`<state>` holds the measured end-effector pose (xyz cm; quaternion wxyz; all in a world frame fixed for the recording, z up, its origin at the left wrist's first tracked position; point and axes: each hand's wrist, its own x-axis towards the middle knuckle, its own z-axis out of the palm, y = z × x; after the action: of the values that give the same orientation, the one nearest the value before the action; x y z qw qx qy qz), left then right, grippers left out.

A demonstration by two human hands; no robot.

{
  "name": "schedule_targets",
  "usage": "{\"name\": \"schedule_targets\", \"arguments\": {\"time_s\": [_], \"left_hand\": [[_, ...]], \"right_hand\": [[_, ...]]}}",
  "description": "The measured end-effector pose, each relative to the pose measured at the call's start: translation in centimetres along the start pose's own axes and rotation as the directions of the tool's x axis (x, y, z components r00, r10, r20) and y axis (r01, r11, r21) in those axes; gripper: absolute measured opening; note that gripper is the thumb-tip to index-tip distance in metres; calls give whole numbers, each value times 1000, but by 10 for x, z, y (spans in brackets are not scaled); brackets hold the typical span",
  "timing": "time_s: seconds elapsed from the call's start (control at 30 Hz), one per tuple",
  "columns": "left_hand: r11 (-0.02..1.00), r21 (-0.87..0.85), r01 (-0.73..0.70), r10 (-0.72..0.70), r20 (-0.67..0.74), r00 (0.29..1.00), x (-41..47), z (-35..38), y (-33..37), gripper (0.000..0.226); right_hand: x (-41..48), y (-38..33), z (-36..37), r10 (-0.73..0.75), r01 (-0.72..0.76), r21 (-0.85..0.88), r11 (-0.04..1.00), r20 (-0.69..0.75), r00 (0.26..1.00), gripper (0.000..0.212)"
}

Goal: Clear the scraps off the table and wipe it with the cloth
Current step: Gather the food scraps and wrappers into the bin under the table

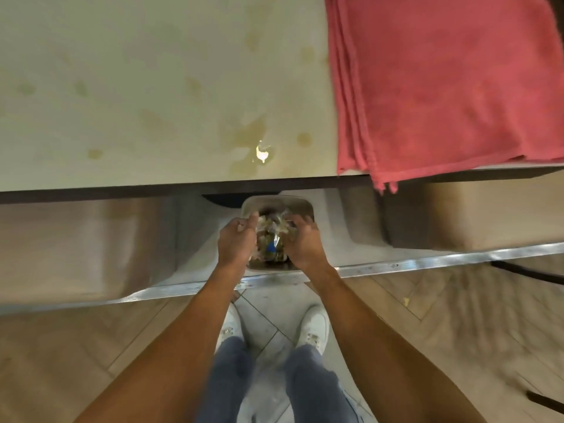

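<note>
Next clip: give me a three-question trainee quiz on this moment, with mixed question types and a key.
1. True or false: the red cloth lies folded on the table.
2. The left hand and right hand are: A) on the cloth; B) over the bin of scraps; C) flat on the table.
3. Fill in: the table shows yellowish ____.
Key: 1 true; 2 B; 3 stains.

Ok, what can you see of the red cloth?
The cloth is pinkish red and looks like soft towelling. It is folded into several layers, whose stacked edges show along its left side. It lies flat on the right end of the table, with its near corner hanging over the front edge, threads frayed. Its far part runs out of view. Nothing lies on it.
</note>
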<state>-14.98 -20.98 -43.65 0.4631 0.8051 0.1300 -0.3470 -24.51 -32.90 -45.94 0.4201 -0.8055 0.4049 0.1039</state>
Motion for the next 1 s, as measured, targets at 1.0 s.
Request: {"name": "schedule_targets", "arguments": {"time_s": [1.0], "left_hand": [[860, 493, -127, 9, 235, 972, -101, -15, 52, 29]], "right_hand": [[-117, -31, -90, -30, 27, 155, 988, 16, 999, 33]]}}
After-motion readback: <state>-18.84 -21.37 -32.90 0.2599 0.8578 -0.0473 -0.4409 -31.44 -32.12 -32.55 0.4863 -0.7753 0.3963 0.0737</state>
